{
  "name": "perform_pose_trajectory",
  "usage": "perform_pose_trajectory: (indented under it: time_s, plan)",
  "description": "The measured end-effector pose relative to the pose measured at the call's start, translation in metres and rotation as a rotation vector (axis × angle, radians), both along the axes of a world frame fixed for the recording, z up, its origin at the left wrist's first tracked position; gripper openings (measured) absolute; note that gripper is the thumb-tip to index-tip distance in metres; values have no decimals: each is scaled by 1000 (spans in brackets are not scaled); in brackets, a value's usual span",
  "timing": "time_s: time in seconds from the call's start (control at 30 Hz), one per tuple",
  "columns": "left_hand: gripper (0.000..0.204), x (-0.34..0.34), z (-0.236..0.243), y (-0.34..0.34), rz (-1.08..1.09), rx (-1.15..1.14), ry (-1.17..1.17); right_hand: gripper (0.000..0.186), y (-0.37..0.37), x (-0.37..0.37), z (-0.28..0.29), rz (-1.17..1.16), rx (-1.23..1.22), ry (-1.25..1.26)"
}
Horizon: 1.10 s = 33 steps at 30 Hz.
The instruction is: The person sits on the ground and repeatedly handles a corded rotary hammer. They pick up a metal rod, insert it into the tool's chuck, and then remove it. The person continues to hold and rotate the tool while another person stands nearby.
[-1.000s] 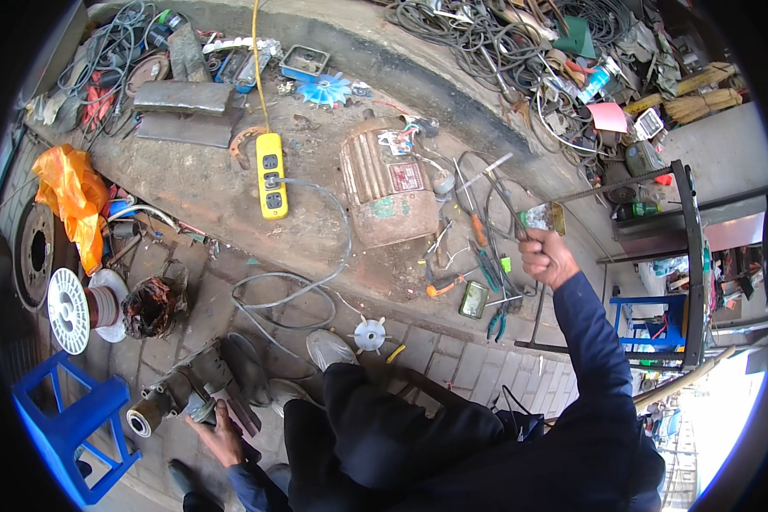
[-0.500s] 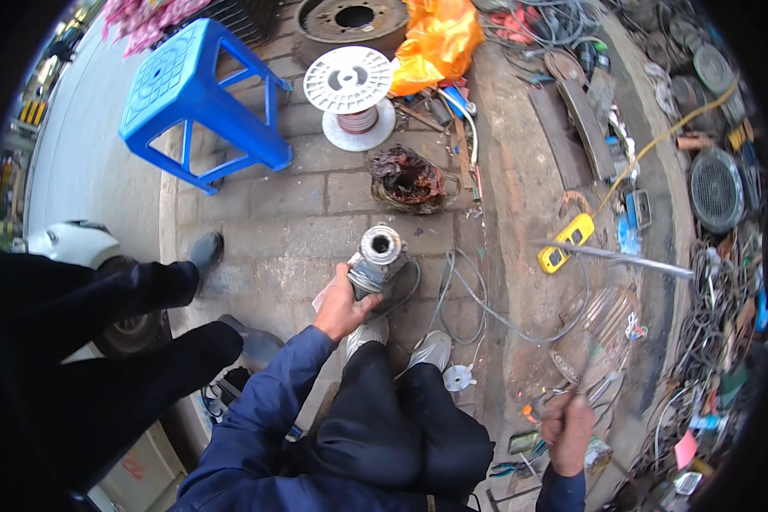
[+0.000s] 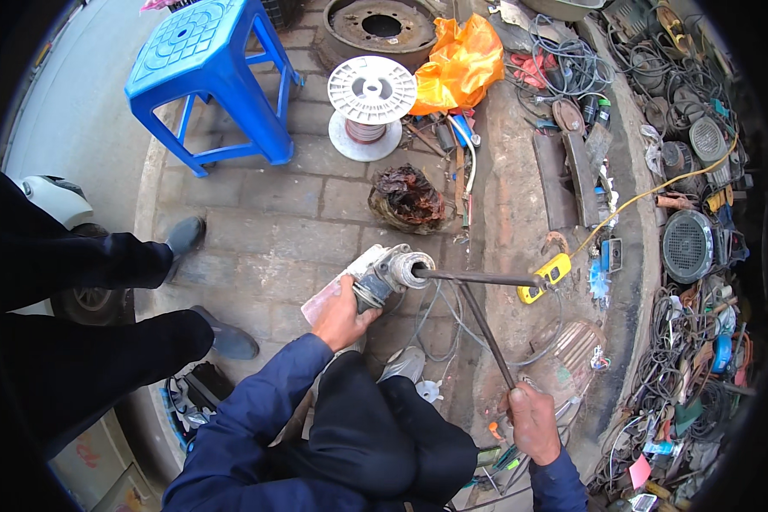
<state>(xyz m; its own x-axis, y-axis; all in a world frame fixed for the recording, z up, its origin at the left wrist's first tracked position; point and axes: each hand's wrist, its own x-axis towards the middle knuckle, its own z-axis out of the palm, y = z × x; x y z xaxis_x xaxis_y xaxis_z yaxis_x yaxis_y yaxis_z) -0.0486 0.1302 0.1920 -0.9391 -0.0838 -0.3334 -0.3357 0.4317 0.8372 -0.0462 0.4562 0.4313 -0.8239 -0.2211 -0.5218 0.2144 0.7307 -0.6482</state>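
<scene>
The bar (image 3: 486, 334), clenched by the right hand (image 3: 533, 420), is now brought to the tool (image 3: 381, 277), clasped behind its mouth by the left hand (image 3: 341, 319), near the edge of the ledge (image 3: 505, 200).

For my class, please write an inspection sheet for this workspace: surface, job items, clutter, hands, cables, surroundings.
Surface: worn paving, with a dirty slab alongside.
Job items: power tool; one dark bar at its nose, meeting a second bar; whether joined, cannot tell.
Clutter: orange bag, spool, wheel rim, blackened bundle.
Hands: left hand grips the power tool; right hand grips the second bar.
Cables: yellow cable reaches the power strip; grey cable loops loosely.
Surroundings: blue stool; another person's legs.
</scene>
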Motion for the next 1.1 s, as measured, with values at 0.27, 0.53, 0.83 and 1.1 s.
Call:
perform_pose_trajectory:
  time_s: [0.27, 0.53, 0.83, 1.1]
  plan:
    - [74, 2, -2, 2, 5, 19, 0, 36, -20, -26, 3, 126, 167, 14]
    - [74, 1, 0, -3, 4, 6, -30, 30, -24, -26, -1, 152, 171, 53]
    - [74, 0, -3, -2, 11, -11, 16, 30, -20, -21, -12, 155, 138, 132]
    - [73, 1, -2, 1, 14, -8, -27, 22, -12, -24, -15, 219, 180, 159]
